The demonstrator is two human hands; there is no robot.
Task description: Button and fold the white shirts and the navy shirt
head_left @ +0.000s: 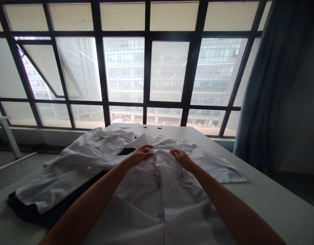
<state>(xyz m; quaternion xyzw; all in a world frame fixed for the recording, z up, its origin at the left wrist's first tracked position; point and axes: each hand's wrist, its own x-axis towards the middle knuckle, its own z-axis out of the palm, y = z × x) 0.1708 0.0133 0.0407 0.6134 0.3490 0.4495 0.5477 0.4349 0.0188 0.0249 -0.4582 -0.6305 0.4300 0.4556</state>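
Observation:
A white button-up shirt point(146, 200) lies front up on the table, its button placket running toward me and its collar at the far end. My left hand point(140, 154) pinches the left side of the collar between thumb and fingers. On the other side, my right hand point(181, 158) grips the collar's right part with closed fingertips. Between the two hands the collar point(167, 158) is slightly lifted. The shirt's right sleeve point(223, 166) spreads out over the tabletop.
More white garments point(96, 146) lie crumpled at the left and beyond my hands, with dark cloth point(27, 211) beneath them. The white table point(269, 200) reaches toward large framed windows point(125, 69). A blue-grey curtain point(264, 92) hangs at the right. Another table point(9, 136) stands far left.

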